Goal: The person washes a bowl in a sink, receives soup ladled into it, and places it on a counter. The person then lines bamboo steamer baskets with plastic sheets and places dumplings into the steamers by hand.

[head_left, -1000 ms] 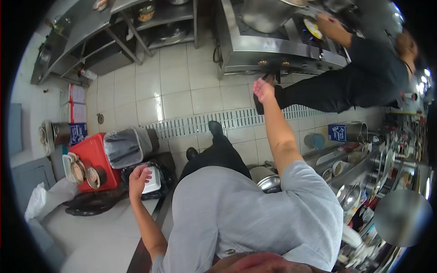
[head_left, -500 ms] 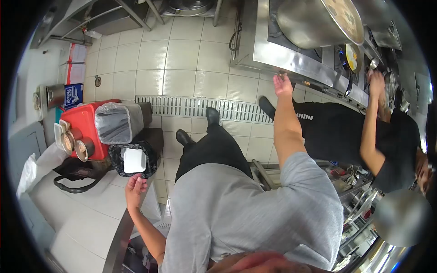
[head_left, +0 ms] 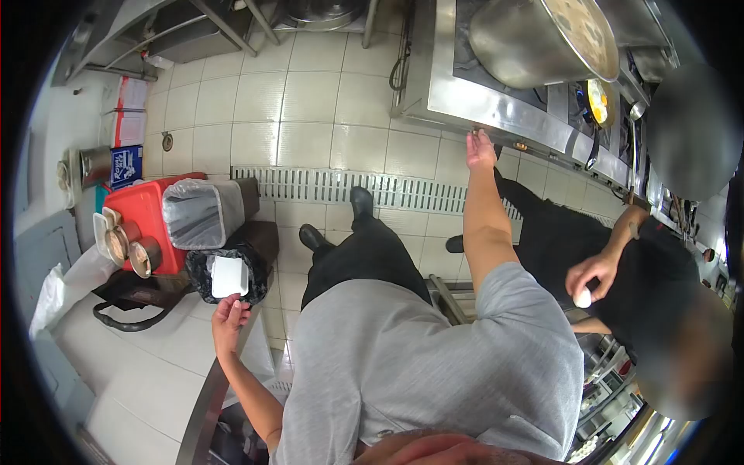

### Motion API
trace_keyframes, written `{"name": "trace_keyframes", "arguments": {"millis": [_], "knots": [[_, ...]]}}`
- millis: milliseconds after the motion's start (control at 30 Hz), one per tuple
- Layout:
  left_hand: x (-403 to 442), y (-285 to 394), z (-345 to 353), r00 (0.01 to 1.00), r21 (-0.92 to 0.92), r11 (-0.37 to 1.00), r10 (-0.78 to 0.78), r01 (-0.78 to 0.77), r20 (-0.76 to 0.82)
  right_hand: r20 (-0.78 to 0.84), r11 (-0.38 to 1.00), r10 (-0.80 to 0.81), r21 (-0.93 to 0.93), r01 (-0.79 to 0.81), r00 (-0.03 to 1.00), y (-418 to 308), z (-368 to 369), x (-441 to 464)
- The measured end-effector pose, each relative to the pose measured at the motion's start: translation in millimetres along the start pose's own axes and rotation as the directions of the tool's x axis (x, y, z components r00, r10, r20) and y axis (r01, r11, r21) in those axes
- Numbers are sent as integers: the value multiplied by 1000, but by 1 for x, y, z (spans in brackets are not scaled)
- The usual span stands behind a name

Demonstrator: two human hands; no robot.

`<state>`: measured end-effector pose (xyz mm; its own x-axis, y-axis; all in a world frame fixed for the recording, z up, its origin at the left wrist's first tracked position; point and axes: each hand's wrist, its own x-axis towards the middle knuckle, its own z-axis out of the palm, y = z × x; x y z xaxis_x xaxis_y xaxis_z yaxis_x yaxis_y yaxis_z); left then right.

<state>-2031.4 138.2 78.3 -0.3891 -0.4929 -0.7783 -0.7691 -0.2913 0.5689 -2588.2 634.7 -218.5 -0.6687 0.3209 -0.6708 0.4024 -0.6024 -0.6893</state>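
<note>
At the stove (head_left: 443,96) front, the right hand (head_left: 481,149) curls at a knob (head_left: 478,130), pinch unclear; light pressure seems best; left of the stove, the left hand (head_left: 230,318) half-opens beside a box (head_left: 230,276)

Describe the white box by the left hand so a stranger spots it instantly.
At left, find the red container, then the black bag beside it. The white box shows at the bag's mouth, its pale rectangle standing out against the black.
</note>
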Motion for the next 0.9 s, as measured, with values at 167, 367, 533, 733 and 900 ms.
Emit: {"name": "trace_keyframes", "arguments": {"millis": [167,367,533,733,900], "knots": [[-1,6,-5,1000,67,997,24,-24,-7,2,1000,-6,-5,6,1000,1,4,-6],[0,19,-6,998,69,996,62,-63,15,28,1000,11,6,-11,1000,-1,0,-8],[-2,41,-15,973,111,967,232,-230,-5,10,993,96,-69,-96,995,2,4,-46],[-53,129,-19,806,-103,820,572,-562,155,145,810,351,-542,-223,925,77,-64,-103],[-78,166,-13,455,-299,672,702,-677,547,186,421,410,-907,-4,893,132,-105,-249]]}}
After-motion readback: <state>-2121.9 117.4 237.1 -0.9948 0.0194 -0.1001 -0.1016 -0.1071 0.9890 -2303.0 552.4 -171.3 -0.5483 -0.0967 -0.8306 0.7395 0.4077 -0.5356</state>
